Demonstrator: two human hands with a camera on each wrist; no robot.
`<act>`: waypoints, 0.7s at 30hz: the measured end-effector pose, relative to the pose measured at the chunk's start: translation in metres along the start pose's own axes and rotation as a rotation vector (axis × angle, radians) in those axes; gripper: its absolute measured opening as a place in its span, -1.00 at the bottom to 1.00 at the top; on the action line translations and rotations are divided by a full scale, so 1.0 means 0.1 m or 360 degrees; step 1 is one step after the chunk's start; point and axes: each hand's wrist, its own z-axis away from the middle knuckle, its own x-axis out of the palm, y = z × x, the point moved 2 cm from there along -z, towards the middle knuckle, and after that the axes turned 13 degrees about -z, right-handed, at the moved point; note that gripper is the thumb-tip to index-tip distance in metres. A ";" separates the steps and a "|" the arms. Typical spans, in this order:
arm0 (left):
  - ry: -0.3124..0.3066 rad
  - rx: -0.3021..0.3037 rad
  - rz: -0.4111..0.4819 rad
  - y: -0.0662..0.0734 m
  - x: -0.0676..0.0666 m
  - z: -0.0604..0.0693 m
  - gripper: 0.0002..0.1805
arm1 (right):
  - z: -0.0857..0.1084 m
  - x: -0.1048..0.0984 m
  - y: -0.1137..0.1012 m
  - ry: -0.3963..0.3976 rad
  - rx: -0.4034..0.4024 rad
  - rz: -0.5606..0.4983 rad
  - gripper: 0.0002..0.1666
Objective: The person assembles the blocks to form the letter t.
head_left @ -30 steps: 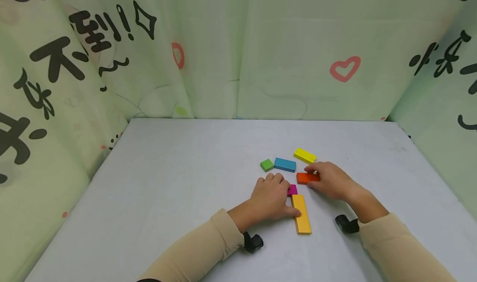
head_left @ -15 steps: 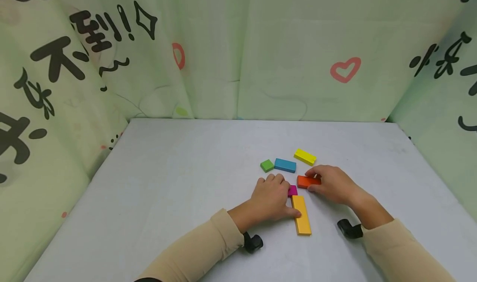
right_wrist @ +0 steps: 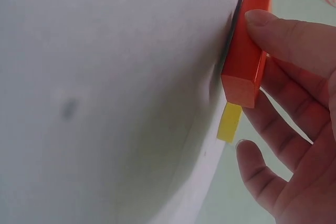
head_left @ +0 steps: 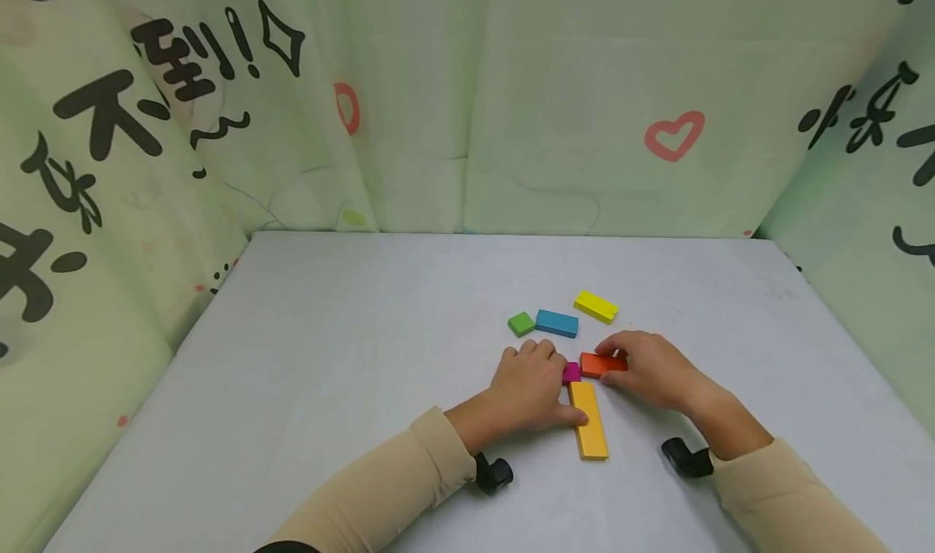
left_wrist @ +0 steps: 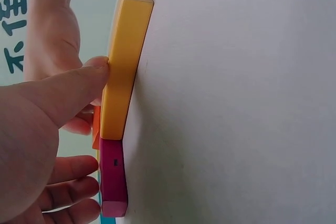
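Observation:
My left hand (head_left: 527,389) lies over the blocks, thumb resting on the long amber block (head_left: 588,423) and fingertips touching the magenta block (head_left: 572,373). In the left wrist view the amber block (left_wrist: 123,66) and magenta block (left_wrist: 113,174) sit end to end. My right hand (head_left: 653,370) pinches the red-orange block (head_left: 599,365) between thumb and fingers. That block's left end is right beside the magenta one; whether they touch I cannot tell. In the right wrist view the thumb presses on the red-orange block (right_wrist: 244,61). Part of the magenta block is hidden by the left fingers.
Beyond the hands lie a green block (head_left: 522,323), a blue block (head_left: 557,323) and a yellow block (head_left: 596,307). All rest on the white table (head_left: 329,358). A pale green curtain (head_left: 555,106) with printed characters surrounds the table's back and sides.
My right hand has brought the red-orange block nearer to me, from beyond the magenta block to level with it. My left hand has stayed in place on the amber and magenta blocks.

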 end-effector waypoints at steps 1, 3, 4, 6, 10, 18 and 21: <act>0.0003 0.0000 0.0003 0.00 0.00 0.00 -0.18 | 0.00 0.00 -0.01 -0.0001 -0.0006 0.0002 -0.57; 0.0007 -0.0002 0.0001 -0.01 0.01 0.00 -0.18 | 0.00 0.00 -0.02 -0.0004 -0.0014 0.0005 -0.58; 0.0008 -0.0004 0.0000 -0.01 0.01 0.00 -0.17 | 0.01 0.00 -0.02 -0.0005 -0.0017 0.0004 -0.58; 0.0007 -0.0003 -0.0007 -0.01 0.01 -0.01 -0.16 | 0.01 0.01 -0.03 -0.0010 -0.0020 0.0000 -0.58; 0.0004 -0.0002 -0.0015 -0.01 0.02 -0.01 -0.16 | 0.02 0.03 -0.04 -0.0024 -0.0017 -0.0003 -0.58; 0.0015 0.0002 -0.0019 -0.01 0.02 0.00 -0.16 | 0.02 0.04 -0.04 -0.0043 -0.0026 0.0013 -0.58; 0.0017 0.0004 -0.0020 -0.01 0.02 0.00 -0.16 | 0.02 0.04 -0.05 -0.0054 -0.0032 0.0021 -0.59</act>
